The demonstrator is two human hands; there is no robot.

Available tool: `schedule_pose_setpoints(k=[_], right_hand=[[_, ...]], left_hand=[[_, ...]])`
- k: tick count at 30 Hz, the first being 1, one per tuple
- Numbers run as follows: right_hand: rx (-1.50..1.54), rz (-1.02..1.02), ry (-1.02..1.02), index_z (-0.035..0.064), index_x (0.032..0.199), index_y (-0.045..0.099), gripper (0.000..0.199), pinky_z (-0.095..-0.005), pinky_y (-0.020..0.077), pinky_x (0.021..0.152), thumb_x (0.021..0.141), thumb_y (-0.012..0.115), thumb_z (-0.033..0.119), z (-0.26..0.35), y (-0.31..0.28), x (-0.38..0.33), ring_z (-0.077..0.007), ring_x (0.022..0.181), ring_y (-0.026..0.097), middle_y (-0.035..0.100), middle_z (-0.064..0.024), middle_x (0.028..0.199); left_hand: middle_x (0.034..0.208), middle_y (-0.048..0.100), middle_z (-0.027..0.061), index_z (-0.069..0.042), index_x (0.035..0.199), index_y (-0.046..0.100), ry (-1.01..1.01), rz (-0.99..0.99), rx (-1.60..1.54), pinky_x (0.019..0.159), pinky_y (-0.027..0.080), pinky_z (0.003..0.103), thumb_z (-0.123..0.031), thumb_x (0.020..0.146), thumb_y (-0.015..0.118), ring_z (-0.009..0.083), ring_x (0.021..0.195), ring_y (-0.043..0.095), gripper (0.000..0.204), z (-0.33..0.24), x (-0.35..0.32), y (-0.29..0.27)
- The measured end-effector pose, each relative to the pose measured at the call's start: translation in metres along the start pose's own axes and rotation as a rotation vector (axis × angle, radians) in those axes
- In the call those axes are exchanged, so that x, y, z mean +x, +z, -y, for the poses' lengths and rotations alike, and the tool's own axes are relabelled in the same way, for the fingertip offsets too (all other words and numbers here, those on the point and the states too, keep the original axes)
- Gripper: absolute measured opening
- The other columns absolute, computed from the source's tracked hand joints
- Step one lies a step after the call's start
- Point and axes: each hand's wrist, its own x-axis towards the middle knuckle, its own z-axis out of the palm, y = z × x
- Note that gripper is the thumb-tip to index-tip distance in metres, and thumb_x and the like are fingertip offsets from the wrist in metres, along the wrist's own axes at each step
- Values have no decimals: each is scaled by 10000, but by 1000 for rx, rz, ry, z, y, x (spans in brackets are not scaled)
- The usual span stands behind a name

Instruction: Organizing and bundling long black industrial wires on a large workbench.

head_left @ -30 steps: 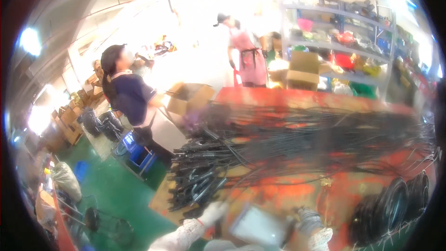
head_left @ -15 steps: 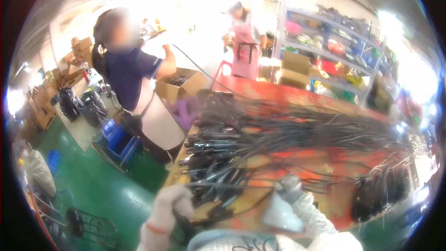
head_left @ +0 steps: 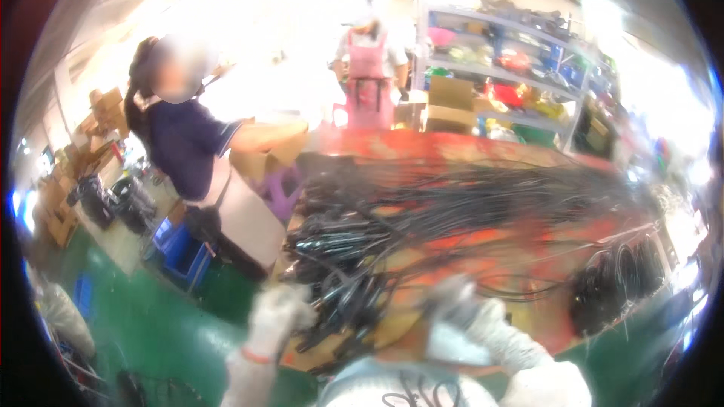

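My left hand (head_left: 279, 313), in a pale glove with an orange band at the wrist, is at the table's near left edge beside thick black cable ends (head_left: 351, 294). Its fingers look curled; what they hold is too blurred to name. My right hand (head_left: 456, 301), gloved with grey fingertips, hovers over the near part of the table, smeared by motion but closed in shape. Just below it shows a pale blue piece (head_left: 452, 347) that I cannot identify. A long bundle of black cables (head_left: 483, 200) stretches away to the right across the red, worn tabletop (head_left: 483, 245).
Coiled black cables (head_left: 622, 279) lie at the table's right end. Across the left corner stands a co-worker (head_left: 185, 143) in a dark shirt and pale apron; another person (head_left: 367, 79) in a pink apron is beyond. Behind are shelves (head_left: 505, 68), an open carton (head_left: 451, 109) and blue crates (head_left: 181, 252).
The view has shifted, and the left co-worker's raised arm has come down toward the carton. My left hand has moved up slightly; the cable stretched between my hands no longer shows.
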Motion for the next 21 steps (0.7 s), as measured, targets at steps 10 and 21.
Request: schedule_pose_setpoints(k=[10, 21], right_hand=[[-135, -243, 8, 106, 849, 544, 125, -414, 452, 420, 766, 553, 199, -62, -18, -19, -259, 502, 589, 544, -66, 642], [-590, -379, 657, 143, 631, 563, 241, -395, 371, 399, 837, 501, 252, -141, -20, -114, -254, 448, 524, 556, -53, 546]], left_hand=[[580, 439, -25, -92, 691, 534, -7, 475, -300, 452, 280, 259, -301, 931, 431, 87, 460, 361, 335, -103, -9, 126], [535, 408, -32, -101, 723, 520, -157, -819, -705, 450, 296, 266, -409, 863, 531, 118, 473, 404, 338, -94, -53, 13]])
